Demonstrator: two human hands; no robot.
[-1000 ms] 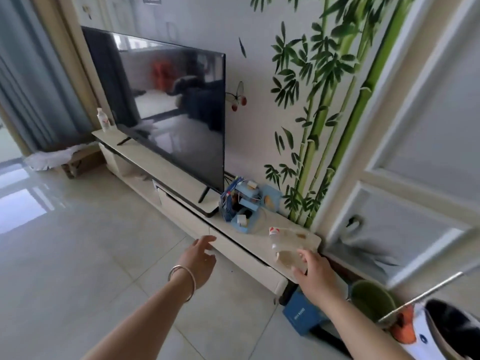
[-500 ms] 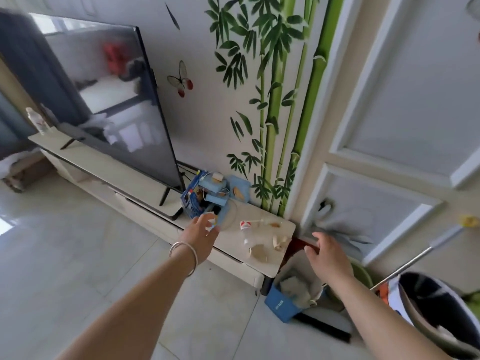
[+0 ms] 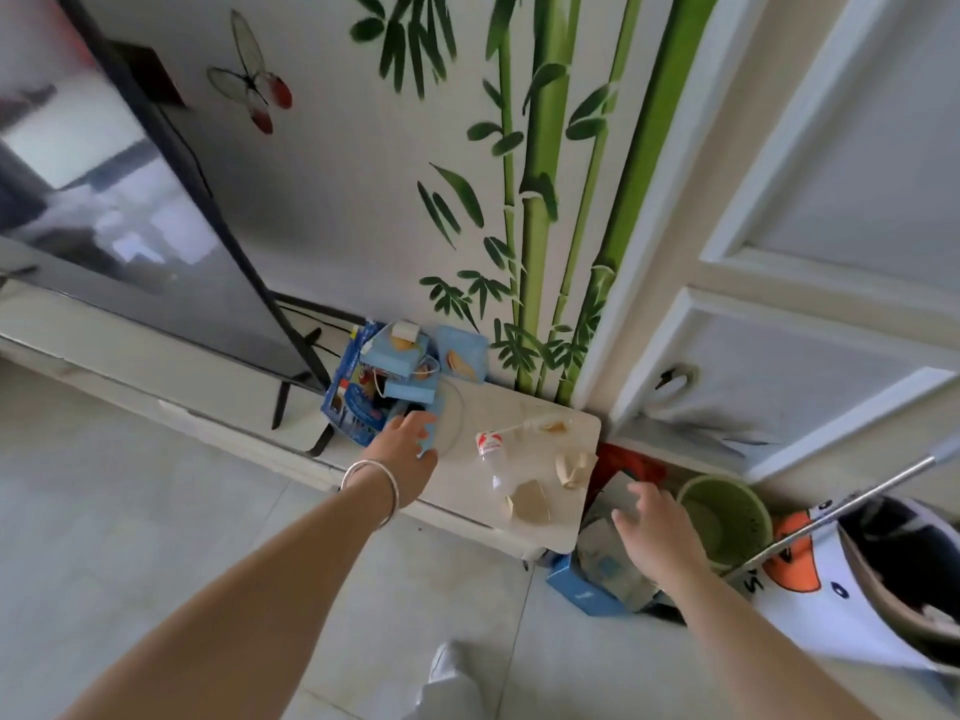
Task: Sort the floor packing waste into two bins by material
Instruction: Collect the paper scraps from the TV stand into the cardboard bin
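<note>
Your left hand [image 3: 408, 449] reached the blue packaging pile [image 3: 387, 379] on the bench [image 3: 571, 522]; fingers [image 3: 421, 420] lay fairly straight against its near edge, gripping nothing. Your right hand [image 3: 657, 527] hovered, fingers spread, over the blue bin [image 3: 582, 589] on the floor beside the bench.

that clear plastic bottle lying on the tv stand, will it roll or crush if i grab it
The plastic bottle lies on its side on the TV stand, so a push across it would probably set it rolling. It looks clear and empty, so likely very light. Its thin walls may dent under firm fingers. The right hand is nearest, though not touching it.
</note>
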